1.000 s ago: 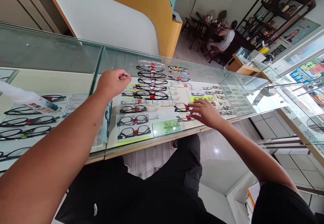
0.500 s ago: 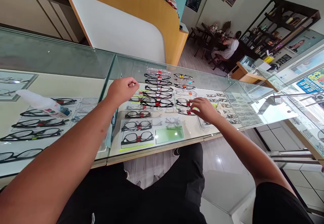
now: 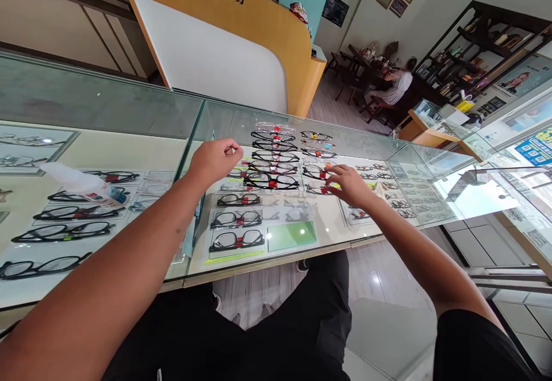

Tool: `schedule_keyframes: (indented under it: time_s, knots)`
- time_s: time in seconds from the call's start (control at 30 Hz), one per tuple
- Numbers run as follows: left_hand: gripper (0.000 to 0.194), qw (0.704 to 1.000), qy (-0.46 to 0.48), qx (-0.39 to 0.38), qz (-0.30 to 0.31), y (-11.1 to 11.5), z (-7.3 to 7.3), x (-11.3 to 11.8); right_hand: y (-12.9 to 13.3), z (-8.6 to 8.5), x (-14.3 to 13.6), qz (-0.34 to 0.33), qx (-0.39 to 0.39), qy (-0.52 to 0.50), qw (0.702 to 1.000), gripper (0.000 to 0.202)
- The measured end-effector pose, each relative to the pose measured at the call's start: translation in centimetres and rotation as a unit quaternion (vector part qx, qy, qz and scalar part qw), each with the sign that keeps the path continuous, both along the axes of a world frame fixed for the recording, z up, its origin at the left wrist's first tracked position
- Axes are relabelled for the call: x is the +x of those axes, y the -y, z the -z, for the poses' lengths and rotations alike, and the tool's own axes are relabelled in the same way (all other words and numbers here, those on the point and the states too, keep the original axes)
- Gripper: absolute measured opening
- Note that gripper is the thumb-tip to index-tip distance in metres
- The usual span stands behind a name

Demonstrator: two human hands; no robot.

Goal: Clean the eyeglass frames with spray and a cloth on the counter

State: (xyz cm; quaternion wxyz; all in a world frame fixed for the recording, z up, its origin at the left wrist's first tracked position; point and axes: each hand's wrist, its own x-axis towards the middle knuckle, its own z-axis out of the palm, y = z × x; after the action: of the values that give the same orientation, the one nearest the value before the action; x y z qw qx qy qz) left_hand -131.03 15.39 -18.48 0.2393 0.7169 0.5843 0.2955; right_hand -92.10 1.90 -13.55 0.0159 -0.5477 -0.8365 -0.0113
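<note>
My left hand [image 3: 215, 160] is curled closed above the glass counter [image 3: 328, 243], left of a column of dark-framed glasses [image 3: 272, 181]; nothing shows in its fingers. My right hand [image 3: 348, 184] has its fingers bent and apart over the right column, at the right end of a dark pair of glasses with a red tag [image 3: 314, 172]. Whether its fingertips touch that pair cannot be made out. Nearer me lie more black glasses [image 3: 237, 239] and a green sheet [image 3: 292, 236].
A white bottle [image 3: 80, 183] lies over glasses at the left, beside a vertical glass divider [image 3: 194, 134]. A wood-edged service desk [image 3: 297, 53] stands behind the counter. A seated person [image 3: 399, 87] is at a far table. Another display case [image 3: 435, 128] stands at the right.
The whole view has shifted slightly, so the counter and desk sit a little lower and further right. Both hands keep nearly the same pose and place over the glasses.
</note>
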Motion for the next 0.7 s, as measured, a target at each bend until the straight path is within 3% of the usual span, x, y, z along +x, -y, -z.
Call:
schedule_keyframes:
  time_s: [0.07, 0.13, 0.23, 0.33, 0.4, 0.43, 0.47, 0.53, 0.63, 0.7]
  knots:
    - [0.017, 1.000, 0.000, -0.012, -0.004, 0.1, -0.1, 0.0, 0.8, -1.4, 0.0, -0.016, -0.020, -0.022, 0.999, 0.005]
    - [0.018, 1.000, 0.002, -0.025, -0.007, 0.2, -0.2, 0.0, 0.9, -4.4, 0.6, -0.040, -0.047, -0.044, 0.997, 0.006]
    - [0.020, 1.000, 0.007, -0.012, -0.002, 0.3, -0.2, 0.0, -1.2, -11.6, 2.7, -0.037, -0.053, -0.045, 0.997, 0.009]
    - [0.022, 1.000, 0.004, 0.007, 0.005, 0.3, -0.3, 0.0, -5.7, -19.3, 5.4, 0.043, -0.072, -0.037, 0.996, 0.017]
    - [0.022, 1.000, 0.004, 0.021, 0.011, 0.4, -0.5, -0.1, -8.4, -22.6, 6.4, 0.117, -0.102, -0.054, 0.986, 0.028]
    - [0.023, 0.999, 0.006, 0.033, 0.015, 0.6, -0.7, -0.1, -9.4, -23.4, 6.4, 0.131, -0.106, -0.061, 0.984, 0.036]
    - [0.023, 0.999, 0.010, 0.048, 0.018, 0.8, -0.9, -0.1, -9.9, -23.5, 5.9, 0.134, -0.107, -0.080, 0.982, 0.042]
    - [0.024, 0.996, 0.032, 0.081, 0.020, 1.4, -1.5, 0.0, -9.9, -21.7, 3.5, 0.102, -0.082, -0.175, 0.976, 0.032]
    - [0.026, 0.988, 0.119, 0.095, 0.037, 2.7, -2.3, 0.5, -7.8, -15.9, -2.9, -0.040, 0.071, -0.265, 0.961, 0.014]
    - [0.029, 0.967, 0.242, 0.035, 0.078, 3.5, -2.7, 1.1, -5.9, -11.6, -7.6, -0.048, 0.216, -0.273, 0.936, 0.015]
